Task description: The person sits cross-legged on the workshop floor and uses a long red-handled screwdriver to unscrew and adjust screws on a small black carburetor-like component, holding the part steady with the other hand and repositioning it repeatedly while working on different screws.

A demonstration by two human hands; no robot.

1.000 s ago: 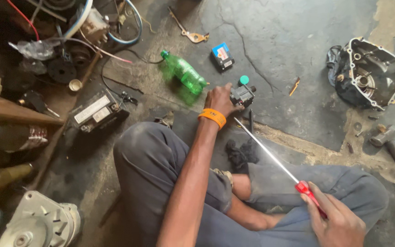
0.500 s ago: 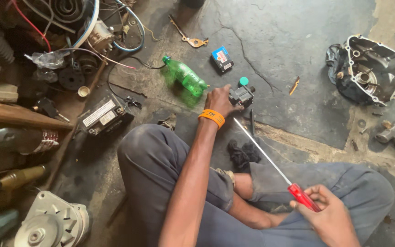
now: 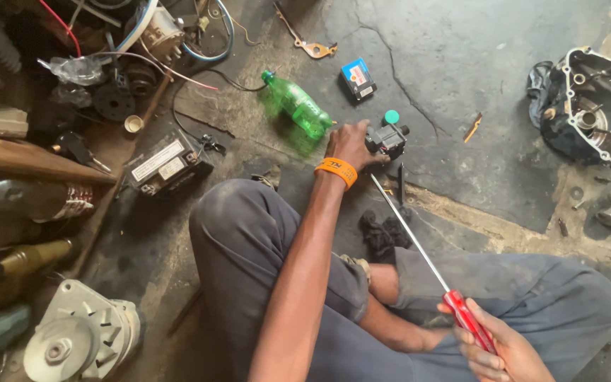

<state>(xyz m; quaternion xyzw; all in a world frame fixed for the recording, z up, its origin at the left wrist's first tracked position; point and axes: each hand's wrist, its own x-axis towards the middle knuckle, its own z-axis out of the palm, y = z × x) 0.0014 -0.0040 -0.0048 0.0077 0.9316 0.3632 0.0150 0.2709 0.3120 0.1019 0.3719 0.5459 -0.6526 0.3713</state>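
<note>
Far out to the left of the left hand's fingers, at the bottom corner, lies a grey alternator (image 3: 79, 339). Above it, a dark boxy battery (image 3: 167, 165) with a pale label sits on the concrete floor (image 3: 461, 64), well left of those fingers. Closer, just left of and above the knuckles, a green plastic bottle (image 3: 296, 106) lies on its side, its cap pointing away to the upper left.

The left hand (image 3: 351, 145), with an orange wristband (image 3: 336, 170) on its wrist, is closed around the left side of a small black part (image 3: 388, 138), pinning it to the floor; a green round cap (image 3: 391, 117) sits on top of the part, just above the fingertips. Above the fingers, a little way off, lies a small blue and black box (image 3: 358, 78).

From the underside of the part a long screwdriver (image 3: 426, 258) runs down and to the right, its metal shaft slanting across the lap. The right hand (image 3: 500, 350) has its fingers wrapped around the red handle at the bottom edge.

Far to the right of both hands, an engine casing (image 3: 592, 106) rests on the floor, well apart from the fingers
</note>
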